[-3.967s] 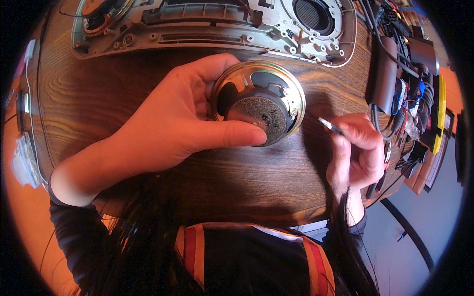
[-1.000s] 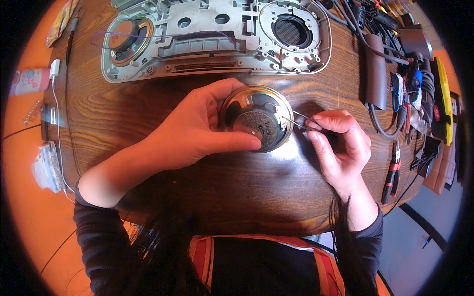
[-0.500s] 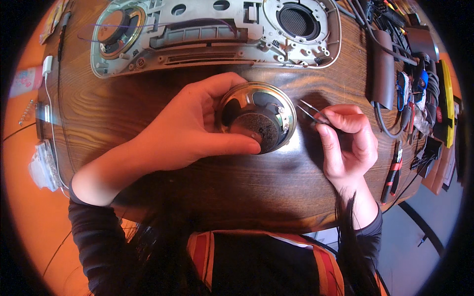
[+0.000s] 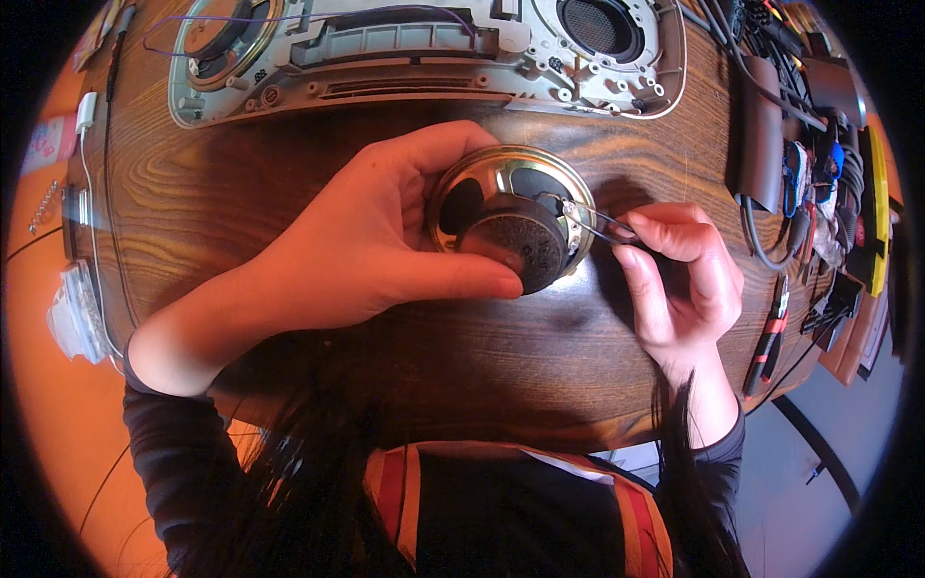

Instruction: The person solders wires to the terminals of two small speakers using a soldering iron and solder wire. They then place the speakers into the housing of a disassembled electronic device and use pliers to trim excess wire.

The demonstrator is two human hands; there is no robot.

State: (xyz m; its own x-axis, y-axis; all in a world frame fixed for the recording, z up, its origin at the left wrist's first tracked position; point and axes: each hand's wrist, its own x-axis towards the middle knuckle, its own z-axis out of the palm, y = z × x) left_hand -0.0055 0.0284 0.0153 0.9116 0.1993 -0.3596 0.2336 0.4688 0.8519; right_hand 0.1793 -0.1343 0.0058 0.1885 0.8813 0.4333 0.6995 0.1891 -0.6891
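Observation:
A round speaker driver (image 4: 515, 246) with a gold metal frame and a dark magnet faces back-up above the table. My left hand (image 4: 385, 236) is closed around its left side, the thumb across the magnet. Between the thumb and fingers of my right hand (image 4: 684, 275) is a pair of tweezers (image 4: 605, 226). The tweezer tips reach the terminal strip at the speaker's right rim; whether they grip anything there is too small to tell.
A grey plastic housing (image 4: 414, 101) lies at the far edge, with another speaker (image 4: 217, 43) in its left end and a purple wire (image 4: 308, 19). Cables and tools crowd the right side, among them red-and-black pliers (image 4: 768, 347). A white cable (image 4: 92, 193) runs along the left.
The tweezers have come to the speaker's terminals from just beside its rim. The speaker and my left hand have shifted slightly right and up in view. The housing appears higher in view.

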